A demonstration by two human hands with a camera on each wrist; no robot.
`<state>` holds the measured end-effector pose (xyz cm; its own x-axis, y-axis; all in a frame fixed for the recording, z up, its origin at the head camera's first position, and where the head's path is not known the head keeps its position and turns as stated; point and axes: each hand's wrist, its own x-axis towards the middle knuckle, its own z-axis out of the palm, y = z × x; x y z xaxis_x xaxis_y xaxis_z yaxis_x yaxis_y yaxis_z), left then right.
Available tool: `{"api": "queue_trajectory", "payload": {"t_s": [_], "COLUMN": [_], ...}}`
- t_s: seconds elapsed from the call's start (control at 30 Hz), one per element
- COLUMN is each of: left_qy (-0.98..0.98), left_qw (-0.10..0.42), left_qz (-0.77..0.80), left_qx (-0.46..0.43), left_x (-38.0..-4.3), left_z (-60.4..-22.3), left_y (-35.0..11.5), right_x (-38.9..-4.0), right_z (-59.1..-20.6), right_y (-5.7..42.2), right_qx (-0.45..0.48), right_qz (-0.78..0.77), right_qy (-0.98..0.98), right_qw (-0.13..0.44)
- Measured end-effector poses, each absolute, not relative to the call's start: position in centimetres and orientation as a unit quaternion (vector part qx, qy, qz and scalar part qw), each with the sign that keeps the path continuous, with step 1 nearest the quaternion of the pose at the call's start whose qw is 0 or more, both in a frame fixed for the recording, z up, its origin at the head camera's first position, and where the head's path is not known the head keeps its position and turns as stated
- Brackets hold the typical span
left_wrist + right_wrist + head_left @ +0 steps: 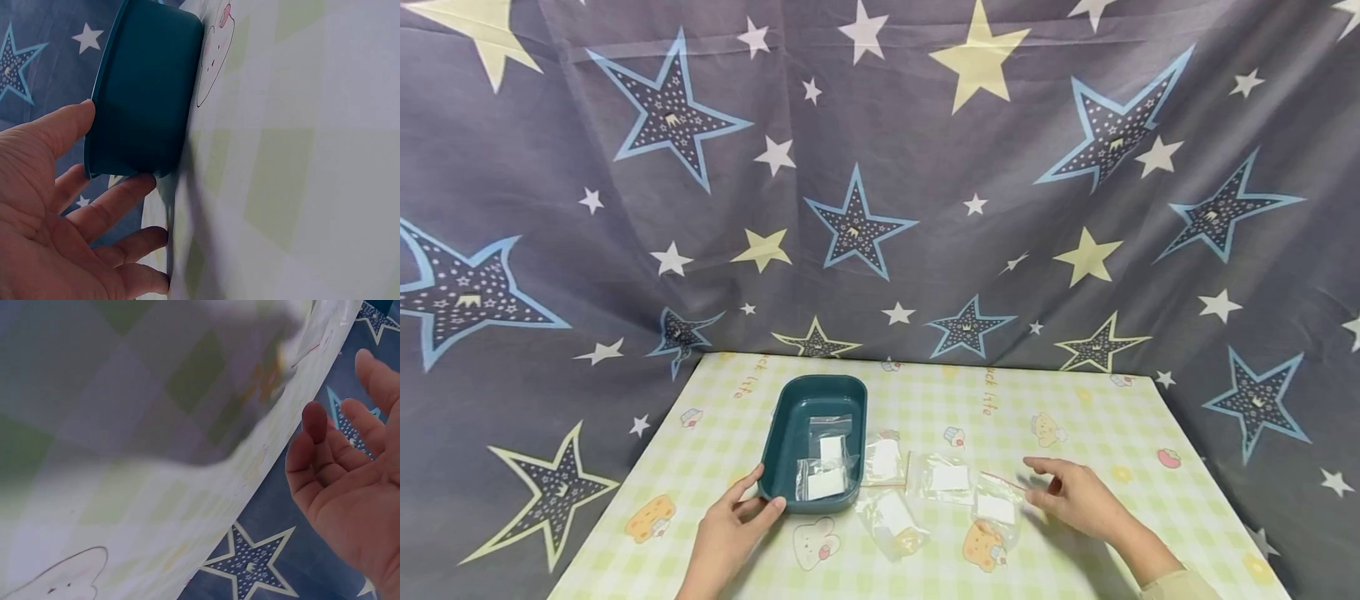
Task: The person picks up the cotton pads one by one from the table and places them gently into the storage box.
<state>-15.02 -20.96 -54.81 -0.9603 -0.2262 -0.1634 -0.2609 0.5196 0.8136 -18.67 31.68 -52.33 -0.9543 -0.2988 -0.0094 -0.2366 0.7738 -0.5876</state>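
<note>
A dark teal plastic box (775, 433) stands on the table, and two clear zip bags with white pieces inside lie in it. My left hand (726, 529) holds the box by its near left corner; in the left wrist view the thumb (75, 122) presses on the rim and other fingers spread along the side. Right of the box lie several more clear zip bags, each with a white piece. The rightmost zip bag (996, 508) is nearest my right hand (1078, 500), which hovers beside it with loosely bent fingers and nothing held.
A checked tablecloth (700, 467) with cartoon prints covers the table. Between the box and my right hand lie a zip bag (883, 458) close to the box, a zip bag (892, 517) nearer me and a zip bag (949, 477) in the middle. A star-patterned curtain (910, 267) hangs behind.
</note>
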Motion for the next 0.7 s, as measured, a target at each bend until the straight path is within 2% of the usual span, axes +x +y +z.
{"api": "queue_trajectory", "payload": {"t_s": [0.1,0.33,0.7], "left_qy": [0.871,0.874,0.874], "left_qw": [0.020,0.016,0.015], "left_qz": [0.471,0.468,0.465], "left_qx": [-0.137,-0.135,-0.143], "left_x": [-15.1,-15.3,-15.1], "left_z": [-54.8,-54.4,-54.7], "left_y": [-20.9,-21.1,-20.9], "right_x": [-18.1,-16.7,-15.8], "right_z": [-52.2,-52.1,-53.7], "right_y": [31.1,28.5,27.6], "right_qx": [-0.161,-0.190,-0.190], "right_qz": [-0.301,-0.227,-0.239], "right_qy": [0.938,0.955,0.950], "right_qw": [0.054,0.020,0.066]}}
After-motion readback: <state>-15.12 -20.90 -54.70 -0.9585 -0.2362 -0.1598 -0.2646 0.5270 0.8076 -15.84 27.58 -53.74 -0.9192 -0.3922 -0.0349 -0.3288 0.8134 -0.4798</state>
